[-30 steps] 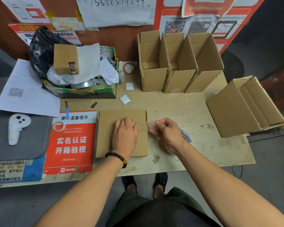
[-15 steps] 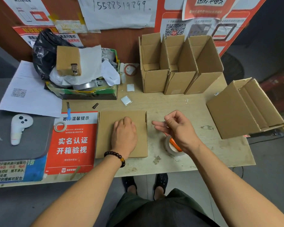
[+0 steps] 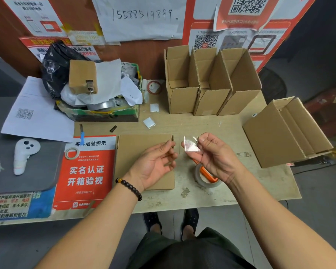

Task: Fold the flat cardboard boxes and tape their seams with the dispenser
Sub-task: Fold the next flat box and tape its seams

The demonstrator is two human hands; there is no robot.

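Near the front edge of the worktop (image 3: pixel 231 133), a flat cardboard box (image 3: pixel 136 150) is laid with its long sides running front to back; it is plain brown, unfolded, and butted against a red notice sheet (image 3: pixel 85 171) on its left. A tape dispenser (image 3: pixel 204 176), a clear roll on an orange frame, is seen just right of the box, partly hidden under the right wrist. At the back edge three folded boxes (image 3: pixel 208 84) are stood open-topped in a row, and a fourth folded box (image 3: pixel 279 133) is tipped on its side at the right edge. The left hand (image 3: pixel 155 164) is held palm-up above the flat box, fingers loosely spread, nothing grasped. A short scrap of clear tape (image 3: pixel 190 145) is pinched between thumb and fingers of the right hand (image 3: pixel 211 154), raised above the worktop.
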